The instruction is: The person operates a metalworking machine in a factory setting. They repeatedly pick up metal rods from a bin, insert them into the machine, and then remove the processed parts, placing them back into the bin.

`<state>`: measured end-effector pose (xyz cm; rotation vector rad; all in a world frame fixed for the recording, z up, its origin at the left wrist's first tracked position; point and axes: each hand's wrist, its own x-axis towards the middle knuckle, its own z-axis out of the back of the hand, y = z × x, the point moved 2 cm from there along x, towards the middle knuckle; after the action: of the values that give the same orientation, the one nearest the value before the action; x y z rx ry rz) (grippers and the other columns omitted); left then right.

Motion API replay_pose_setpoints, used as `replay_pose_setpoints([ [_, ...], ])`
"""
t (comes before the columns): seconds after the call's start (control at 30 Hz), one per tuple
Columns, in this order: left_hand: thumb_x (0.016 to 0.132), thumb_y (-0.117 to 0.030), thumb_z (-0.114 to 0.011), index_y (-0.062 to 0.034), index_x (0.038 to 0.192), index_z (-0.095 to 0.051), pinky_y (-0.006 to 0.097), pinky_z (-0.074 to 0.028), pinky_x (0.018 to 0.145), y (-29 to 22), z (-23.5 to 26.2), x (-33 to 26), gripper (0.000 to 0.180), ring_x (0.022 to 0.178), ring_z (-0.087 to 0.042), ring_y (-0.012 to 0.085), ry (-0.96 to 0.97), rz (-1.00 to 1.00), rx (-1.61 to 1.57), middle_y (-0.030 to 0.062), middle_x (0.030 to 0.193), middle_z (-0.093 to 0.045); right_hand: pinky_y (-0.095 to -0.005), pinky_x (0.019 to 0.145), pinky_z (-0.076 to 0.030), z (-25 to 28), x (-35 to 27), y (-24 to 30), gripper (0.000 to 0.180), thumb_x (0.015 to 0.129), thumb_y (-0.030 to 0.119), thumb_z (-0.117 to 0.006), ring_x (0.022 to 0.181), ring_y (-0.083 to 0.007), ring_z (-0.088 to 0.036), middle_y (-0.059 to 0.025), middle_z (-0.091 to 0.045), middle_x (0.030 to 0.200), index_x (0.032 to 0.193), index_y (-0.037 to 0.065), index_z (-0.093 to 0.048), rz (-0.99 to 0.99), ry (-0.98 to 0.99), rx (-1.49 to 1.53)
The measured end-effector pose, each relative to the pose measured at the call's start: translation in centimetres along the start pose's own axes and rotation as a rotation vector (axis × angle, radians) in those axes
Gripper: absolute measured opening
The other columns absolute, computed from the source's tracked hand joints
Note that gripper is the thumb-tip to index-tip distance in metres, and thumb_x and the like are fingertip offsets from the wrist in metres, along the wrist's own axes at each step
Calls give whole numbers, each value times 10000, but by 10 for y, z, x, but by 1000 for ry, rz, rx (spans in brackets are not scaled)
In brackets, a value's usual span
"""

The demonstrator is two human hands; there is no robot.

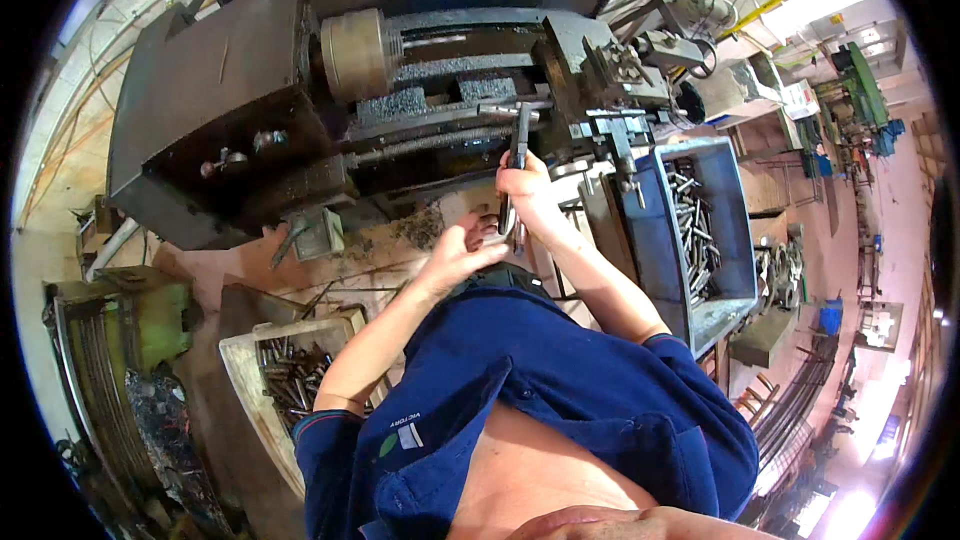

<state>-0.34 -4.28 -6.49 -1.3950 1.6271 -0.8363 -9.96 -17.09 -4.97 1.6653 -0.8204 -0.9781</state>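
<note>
My right hand (525, 185) is closed around a long, dark metal tool with a crosspiece at its upper end, which looks like a caliper (521, 135). It is held upright in front of the lathe bed, and its lower end shows below my fist. Whether a workpiece sits at the crosspiece, I cannot make out. My left hand (472, 248) is beside that lower end, with the thumb apart from the bent fingers; nothing shows clearly in it. Beyond both hands stands the lathe (225, 90), with a round chuck (355, 53) and metal chips (395, 103) on its bed.
A blue bin (741, 230) of metal pins (692, 225) stands right of my right forearm. Left of my body is a pale crate (243, 365) with more metal pieces (292, 376). The lathe's tool post (620, 65) and handles are at the right, near my right hand.
</note>
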Motion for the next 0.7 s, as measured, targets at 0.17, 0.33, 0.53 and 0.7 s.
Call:
replay_pose_setpoints([
  [0.17,680,-85,-733,24,1232,-388,277,-396,901,4,-12,80,661,1048,-497,157,6,-44,71,77,1131,-513,-254,508,-352,6,58,8,167,665,1,-530,548,-103,-428,5,-463,647,816,58,-487,38,-74,-51],
  [0.33,613,12,-698,-5,1160,-450,281,-458,809,-5,-9,134,601,900,-561,143,-52,35,84,41,957,-579,-244,512,-335,18,95,25,211,665,-6,-537,583,-89,-398,13,-440,696,861,42,-476,61,-24,-143],
  [0.53,584,-125,-785,1,1178,-445,274,-492,810,-10,-7,147,696,911,-590,148,-106,-10,-154,51,1003,-592,-248,516,-346,17,115,29,305,657,2,-536,611,-95,-422,-2,-447,710,955,31,-475,-43,95,-147],
  [0.7,588,-204,-792,4,1192,-439,276,-486,803,-15,-3,152,729,916,-577,144,-117,-1,-128,44,1011,-582,-281,553,-369,12,127,33,290,626,56,-563,649,-131,-437,-36,-464,716,902,17,-480,-33,82,-212],
])
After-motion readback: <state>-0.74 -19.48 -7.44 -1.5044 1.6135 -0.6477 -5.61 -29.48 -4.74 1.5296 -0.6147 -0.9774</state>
